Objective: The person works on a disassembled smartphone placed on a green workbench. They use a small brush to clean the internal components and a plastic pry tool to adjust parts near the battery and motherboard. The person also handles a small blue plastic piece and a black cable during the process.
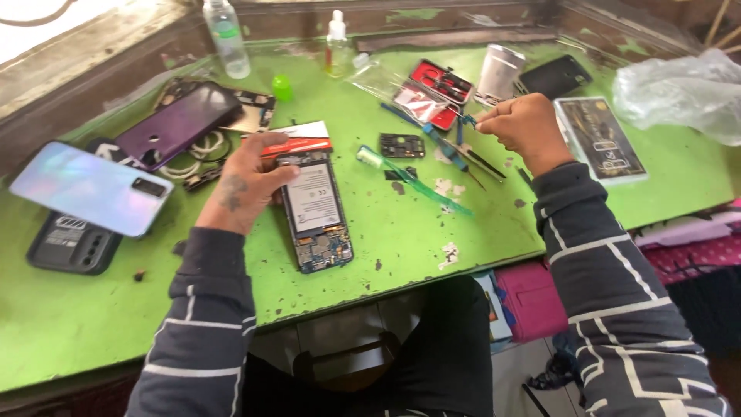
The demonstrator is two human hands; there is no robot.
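An opened phone [316, 212] lies back-up on the green table [77, 324], its battery and circuit board exposed. My left hand [245, 184] rests on the phone's upper left edge, thumb against its side. My right hand [523, 127] hovers above the table to the right, fingers pinched on a small blue tool [465, 123]. Beneath it lie tweezers and thin tools [471, 161]. A small circuit board [402, 145] sits between my hands.
A pale iridescent phone back cover [89, 188], a purple back cover [176, 123] and a dark phone [73, 243] lie left. Far side: two clear bottles [228, 35], a red tool case [432, 91], a metal cup [499, 71], a boxed phone case [602, 139], a plastic bag [687, 89].
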